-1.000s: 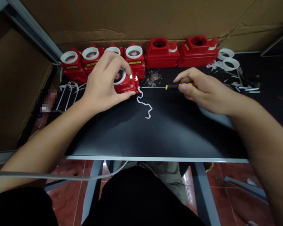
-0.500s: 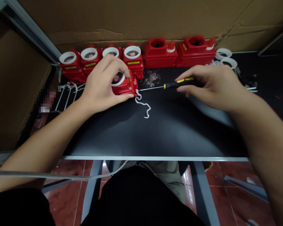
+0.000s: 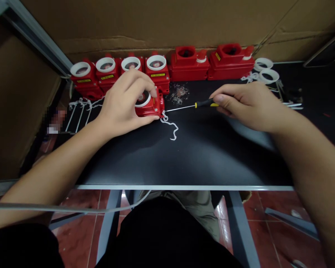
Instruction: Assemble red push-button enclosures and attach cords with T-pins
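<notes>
My left hand (image 3: 125,98) grips a red box-shaped housing (image 3: 149,110) with a white-ringed round window on top, holding it on the black table. Its thumb lies along the near edge and its fingers reach over the top. A white cord (image 3: 171,125) trails from the housing's right corner onto the table. My right hand (image 3: 245,102) is closed round the black and yellow handle of a screwdriver (image 3: 184,108). The thin shaft points left, and its tip is at the corner where the cord comes out; whether it touches the housing I cannot tell.
Several red housings with white rings (image 3: 105,65) stand in a row at the back left. Two larger red housings (image 3: 190,69) sit right of them. Crumbs (image 3: 180,93) lie in front. Loose white rings (image 3: 268,76) and metal rods (image 3: 293,105) are at right. A cable (image 3: 106,210) crosses the foreground.
The held housing has shifted slightly right and toward me with my left hand. My right hand has turned on the screwdriver handle, its thumb now lying on top.
</notes>
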A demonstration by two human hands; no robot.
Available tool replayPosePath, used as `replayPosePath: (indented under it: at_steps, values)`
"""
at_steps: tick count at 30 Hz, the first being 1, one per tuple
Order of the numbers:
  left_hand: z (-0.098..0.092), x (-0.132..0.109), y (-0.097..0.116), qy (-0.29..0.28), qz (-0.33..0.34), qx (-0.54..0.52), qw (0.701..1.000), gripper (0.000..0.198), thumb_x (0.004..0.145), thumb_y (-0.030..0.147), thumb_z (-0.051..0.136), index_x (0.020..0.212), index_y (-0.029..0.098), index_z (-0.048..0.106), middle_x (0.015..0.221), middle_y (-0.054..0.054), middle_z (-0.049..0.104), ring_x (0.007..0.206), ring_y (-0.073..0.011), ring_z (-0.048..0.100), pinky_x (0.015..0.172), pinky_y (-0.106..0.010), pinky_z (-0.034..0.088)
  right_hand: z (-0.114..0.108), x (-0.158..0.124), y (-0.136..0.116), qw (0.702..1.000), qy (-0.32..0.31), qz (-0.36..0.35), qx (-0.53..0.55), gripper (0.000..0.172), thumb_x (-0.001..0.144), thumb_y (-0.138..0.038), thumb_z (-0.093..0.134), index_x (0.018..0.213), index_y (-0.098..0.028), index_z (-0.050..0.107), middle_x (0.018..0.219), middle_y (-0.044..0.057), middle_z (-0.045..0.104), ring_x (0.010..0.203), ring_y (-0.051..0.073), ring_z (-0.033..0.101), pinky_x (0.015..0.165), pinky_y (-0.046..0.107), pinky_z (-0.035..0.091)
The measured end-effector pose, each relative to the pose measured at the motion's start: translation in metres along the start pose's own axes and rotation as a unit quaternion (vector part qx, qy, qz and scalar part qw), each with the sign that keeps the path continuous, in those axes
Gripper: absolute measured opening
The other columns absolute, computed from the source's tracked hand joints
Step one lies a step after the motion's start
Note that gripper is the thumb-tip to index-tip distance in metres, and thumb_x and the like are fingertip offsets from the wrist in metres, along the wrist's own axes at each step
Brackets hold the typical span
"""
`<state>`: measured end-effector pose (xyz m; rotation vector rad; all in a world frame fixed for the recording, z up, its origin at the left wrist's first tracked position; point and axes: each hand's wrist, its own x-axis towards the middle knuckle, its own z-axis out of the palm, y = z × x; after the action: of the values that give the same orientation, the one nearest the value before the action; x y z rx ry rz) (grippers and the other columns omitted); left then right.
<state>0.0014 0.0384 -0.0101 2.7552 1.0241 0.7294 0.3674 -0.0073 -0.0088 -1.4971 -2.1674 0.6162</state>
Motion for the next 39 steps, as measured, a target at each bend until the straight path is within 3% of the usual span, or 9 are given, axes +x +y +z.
replayPosePath:
  at_steps: [4, 8, 11, 15, 20, 28, 31, 36, 39]
  values:
    - [-0.001, 0.001, 0.003, 0.007, -0.008, 0.004, 1.0, 0.028, 0.107, 0.057, 0.081, 0.125, 0.039, 0.07, 0.147, -0.009, 0.077, 0.144, -0.0349, 0.07, 0.126, -0.065, 0.059, 0.003, 0.0, 0.003, 0.999, -0.013, 0.019, 0.022, 0.056, 0.116, -0.074, 0.049, 0.087, -0.028, 0.063, 0.067, 0.001, 0.063, 0.063, 0.022, 0.058, 0.072, 0.041, 0.047]
    - [-0.004, 0.004, 0.004, -0.006, -0.035, 0.011, 0.999, 0.031, 0.104, 0.051, 0.084, 0.128, 0.036, 0.07, 0.149, -0.01, 0.076, 0.147, -0.037, 0.068, 0.125, -0.066, 0.058, 0.006, -0.001, 0.008, 0.999, 0.024, -0.024, 0.04, 0.041, 0.101, -0.061, 0.075, 0.126, -0.029, 0.071, 0.109, 0.007, 0.079, 0.086, 0.027, 0.069, 0.08, 0.044, 0.056]
    - [-0.004, 0.006, 0.002, -0.004, -0.04, 0.009, 0.999, 0.036, 0.102, 0.053, 0.086, 0.128, 0.034, 0.069, 0.147, -0.009, 0.076, 0.145, -0.0376, 0.067, 0.125, -0.067, 0.055, 0.004, -0.001, 0.008, 0.998, 0.046, -0.037, 0.021, 0.04, 0.096, -0.046, 0.081, 0.132, -0.03, 0.07, 0.127, 0.011, 0.079, 0.089, 0.029, 0.069, 0.082, 0.049, 0.06]
    - [-0.004, 0.005, -0.001, 0.005, -0.05, 0.01, 0.999, 0.039, 0.103, 0.058, 0.086, 0.126, 0.033, 0.068, 0.146, -0.008, 0.076, 0.142, -0.0352, 0.067, 0.125, -0.064, 0.055, 0.0, -0.003, 0.004, 0.996, 0.068, -0.064, 0.009, 0.026, 0.1, -0.046, 0.078, 0.12, -0.029, 0.078, 0.119, 0.015, 0.081, 0.095, 0.035, 0.074, 0.086, 0.054, 0.058]
    - [-0.004, 0.003, 0.001, 0.002, -0.044, 0.014, 0.999, 0.038, 0.104, 0.061, 0.084, 0.124, 0.034, 0.067, 0.148, -0.008, 0.077, 0.145, -0.0337, 0.067, 0.127, -0.063, 0.055, -0.002, -0.005, 0.0, 0.997, 0.057, -0.026, 0.052, 0.032, 0.099, -0.051, 0.079, 0.12, -0.027, 0.081, 0.074, 0.004, 0.076, 0.065, 0.027, 0.071, 0.066, 0.045, 0.051]
    - [-0.004, 0.001, 0.006, -0.009, -0.026, 0.024, 0.999, 0.033, 0.108, 0.059, 0.076, 0.13, 0.036, 0.073, 0.15, -0.011, 0.076, 0.147, -0.0361, 0.069, 0.129, -0.064, 0.055, -0.003, -0.004, -0.003, 0.999, 0.027, -0.001, 0.032, 0.025, 0.102, -0.052, 0.074, 0.108, -0.029, 0.078, 0.056, -0.004, 0.063, 0.048, 0.02, 0.056, 0.062, 0.042, 0.043]
    - [-0.005, 0.001, 0.008, -0.026, -0.027, 0.045, 0.998, 0.036, 0.108, 0.058, 0.075, 0.138, 0.039, 0.074, 0.153, -0.011, 0.075, 0.149, -0.0373, 0.068, 0.128, -0.066, 0.057, -0.004, -0.004, -0.007, 1.0, 0.018, 0.017, 0.02, 0.036, 0.103, -0.064, 0.071, 0.102, -0.029, 0.077, 0.046, -0.005, 0.054, 0.044, 0.019, 0.05, 0.06, 0.042, 0.039]
    - [-0.005, 0.001, 0.012, -0.038, -0.044, 0.054, 0.997, 0.033, 0.108, 0.057, 0.074, 0.138, 0.043, 0.074, 0.155, -0.009, 0.073, 0.151, -0.0371, 0.067, 0.13, -0.066, 0.057, -0.002, -0.003, -0.012, 0.997, -0.014, 0.062, 0.033, 0.077, 0.105, -0.096, 0.05, 0.075, -0.027, 0.069, 0.05, 0.001, 0.057, 0.046, 0.018, 0.053, 0.06, 0.041, 0.042]
    - [-0.004, 0.002, 0.012, -0.035, -0.054, 0.045, 0.997, 0.032, 0.105, 0.053, 0.079, 0.135, 0.044, 0.075, 0.154, -0.008, 0.074, 0.149, -0.0388, 0.068, 0.128, -0.068, 0.058, 0.004, -0.003, -0.011, 0.997, -0.009, 0.059, 0.045, 0.076, 0.11, -0.092, 0.047, 0.072, -0.028, 0.063, 0.053, 0.001, 0.055, 0.046, 0.018, 0.049, 0.061, 0.042, 0.043]
